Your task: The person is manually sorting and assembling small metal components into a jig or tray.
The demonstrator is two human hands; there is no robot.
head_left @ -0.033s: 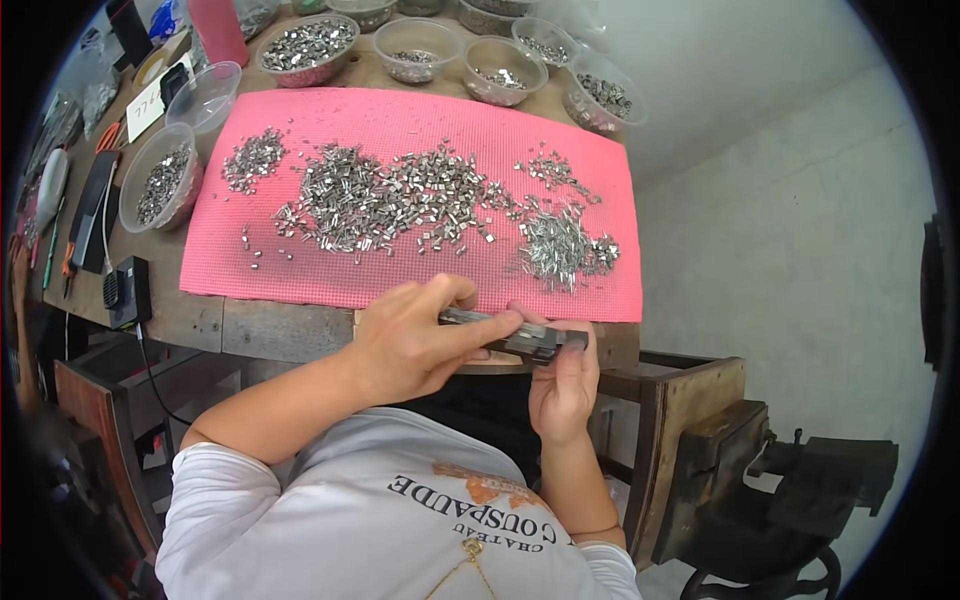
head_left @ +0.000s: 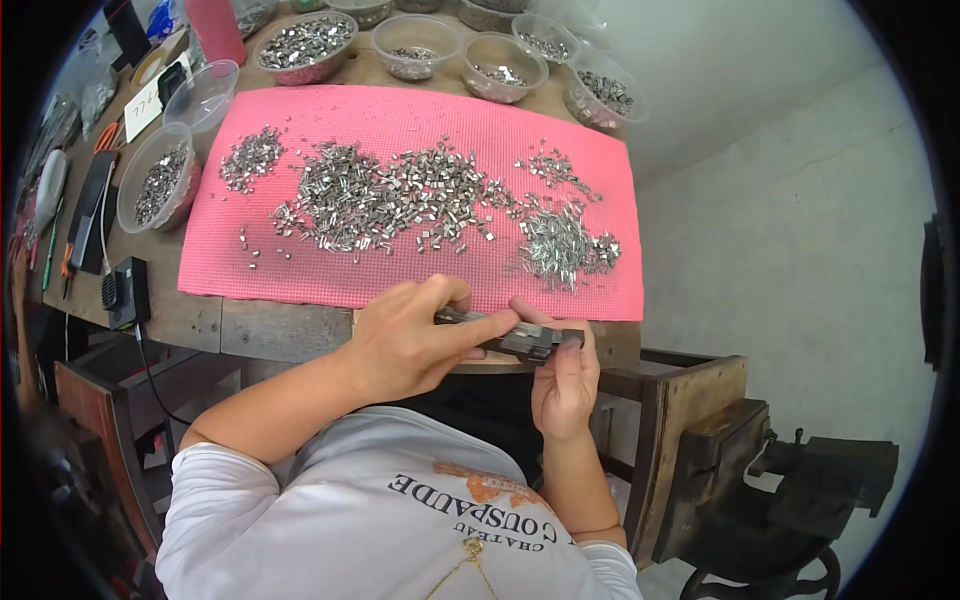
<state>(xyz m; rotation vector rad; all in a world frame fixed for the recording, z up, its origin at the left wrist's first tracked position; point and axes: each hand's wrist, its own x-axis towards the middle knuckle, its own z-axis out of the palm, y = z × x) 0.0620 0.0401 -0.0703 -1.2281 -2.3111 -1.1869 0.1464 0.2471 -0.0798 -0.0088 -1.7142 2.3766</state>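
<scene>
Just beyond the near edge of the table, both hands hold a dark grey, long, narrow metal block (head_left: 524, 342) with a stepped right end. My left hand (head_left: 405, 338) is closed around its left part, index finger stretched along the top. My right hand (head_left: 566, 392) pinches the right end between thumb and fingers. Fingers cover much of the block, so its details cannot be made out. Beyond the hands, a pink textured mat (head_left: 330, 285) carries a large heap of small silvery metal pieces (head_left: 345, 195). Thin silvery pins (head_left: 560, 245) lie piled at its right.
Clear plastic tubs of metal parts line the back, including a full tub (head_left: 305, 45); another tub (head_left: 158, 185) stands left of the mat. A black box (head_left: 128, 290) with a cable sits at the left edge. A dark machine with a handwheel (head_left: 760, 500) stands lower right, before a pale wall.
</scene>
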